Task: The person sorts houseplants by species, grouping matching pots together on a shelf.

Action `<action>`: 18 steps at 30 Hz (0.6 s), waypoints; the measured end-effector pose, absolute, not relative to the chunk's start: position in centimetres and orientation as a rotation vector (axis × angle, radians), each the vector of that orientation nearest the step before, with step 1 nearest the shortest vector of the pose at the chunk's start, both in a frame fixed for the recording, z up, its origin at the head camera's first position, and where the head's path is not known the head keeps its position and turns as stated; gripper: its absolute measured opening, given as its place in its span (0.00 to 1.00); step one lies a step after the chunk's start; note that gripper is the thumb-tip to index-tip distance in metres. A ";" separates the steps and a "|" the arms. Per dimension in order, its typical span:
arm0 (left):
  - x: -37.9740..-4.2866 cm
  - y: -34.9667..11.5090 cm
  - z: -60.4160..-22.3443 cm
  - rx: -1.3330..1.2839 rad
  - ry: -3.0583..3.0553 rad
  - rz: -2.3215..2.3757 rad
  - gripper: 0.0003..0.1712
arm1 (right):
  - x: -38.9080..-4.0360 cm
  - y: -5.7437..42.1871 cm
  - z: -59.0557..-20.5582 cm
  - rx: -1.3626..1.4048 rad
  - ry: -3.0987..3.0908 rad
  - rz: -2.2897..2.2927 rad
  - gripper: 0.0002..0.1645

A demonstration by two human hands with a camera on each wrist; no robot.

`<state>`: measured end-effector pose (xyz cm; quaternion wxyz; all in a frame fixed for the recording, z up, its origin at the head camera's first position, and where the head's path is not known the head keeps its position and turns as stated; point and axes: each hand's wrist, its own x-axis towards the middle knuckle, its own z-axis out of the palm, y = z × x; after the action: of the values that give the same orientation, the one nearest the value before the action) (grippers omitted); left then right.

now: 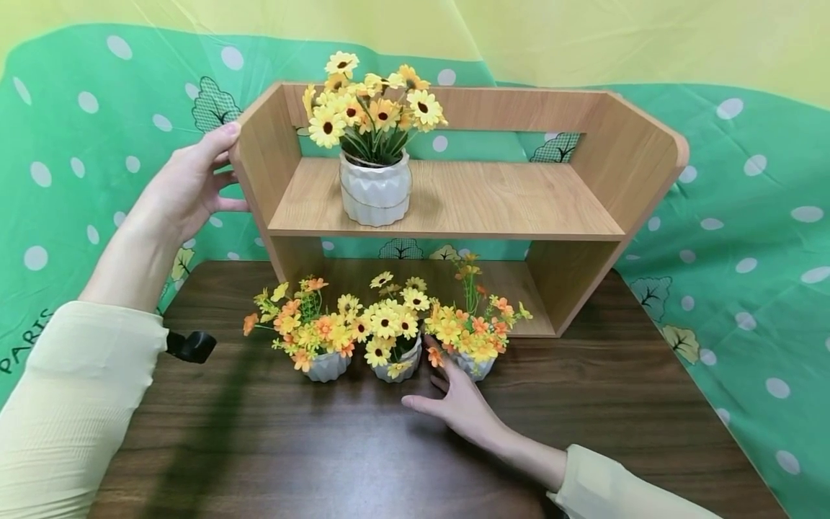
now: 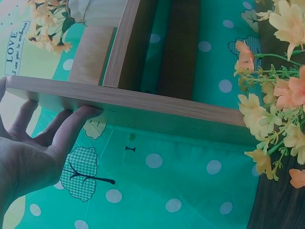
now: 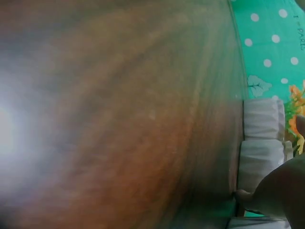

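My left hand [image 1: 194, 180] touches the left side panel of a wooden two-tier shelf [image 1: 506, 194], with the thumb at its front edge and the fingers against its outer face. On the upper board stands a white pot of yellow daisies [image 1: 376, 191]. Three more potted flowers line up before the shelf: a left orange-yellow one [image 1: 327, 366], a middle yellow daisy one [image 1: 397, 360] and a right orange-yellow one [image 1: 476, 366]. My right hand [image 1: 467, 404] reaches with spread thumb and fingers between the middle and right pots; some fingertips are hidden behind blossoms.
Everything stands on a dark wood table [image 1: 363, 461]. A green and yellow patterned cloth [image 1: 726, 202] hangs behind and at both sides. A black strap end [image 1: 191, 347] sticks out from the left sleeve.
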<state>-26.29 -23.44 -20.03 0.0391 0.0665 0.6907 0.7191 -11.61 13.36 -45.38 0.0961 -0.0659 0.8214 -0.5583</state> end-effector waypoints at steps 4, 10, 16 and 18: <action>-26.3 -23.4 -20.0 0.201 2.130 2.197 0.35 | -12.3 12.5 -45.3 -0.131 2.571 -1.552 0.64; -26.3 -23.5 -20.0 0.207 2.116 2.208 0.35 | -13.3 11.4 -45.6 -0.004 2.568 -1.590 0.67; -26.4 -23.5 -20.0 0.200 2.111 2.211 0.35 | -14.0 10.8 -45.9 0.048 2.459 -1.742 0.68; -26.4 -23.5 -20.0 0.203 2.112 2.208 0.35 | -14.2 10.7 -46.0 0.057 2.443 -1.756 0.70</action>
<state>-26.37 -23.52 -20.05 0.0397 0.0661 0.6891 0.7206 -14.22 10.67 -45.97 0.0662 0.0189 0.8101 -0.5822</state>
